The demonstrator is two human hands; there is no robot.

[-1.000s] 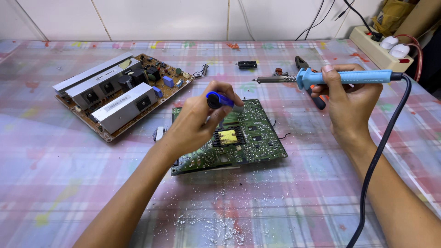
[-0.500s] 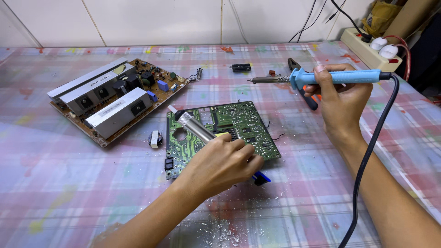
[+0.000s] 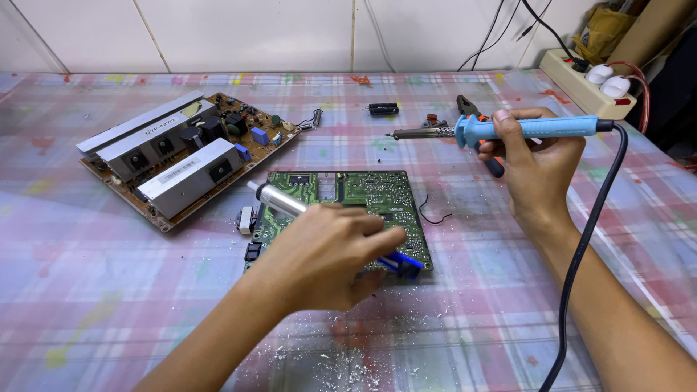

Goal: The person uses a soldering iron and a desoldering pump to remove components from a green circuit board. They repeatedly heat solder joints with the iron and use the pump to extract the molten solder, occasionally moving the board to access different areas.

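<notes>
My left hand (image 3: 327,254) grips a silver desoldering pump (image 3: 279,199) with a blue plunger end, laid flat over the near half of a green circuit board (image 3: 363,190) in the middle of the table. The pump's tip points left, past the board's left edge. My right hand (image 3: 534,163) holds a blue-handled soldering iron (image 3: 537,128) level above the table, right of the board, its metal tip pointing left. A black cord runs from the iron down along my right forearm.
A larger brown power board (image 3: 174,152) with silver heat sinks lies at the left. Small loose components (image 3: 245,219) sit by the green board's left edge. A black capacitor (image 3: 382,109), pliers (image 3: 472,109) and a white power strip (image 3: 592,91) are at the back right. Solder debris (image 3: 341,356) litters the near table.
The green board was turned from its component side to its solder side. My left hand came down and nearer with the pump, which now lies across the board. The iron hand barely moved.
</notes>
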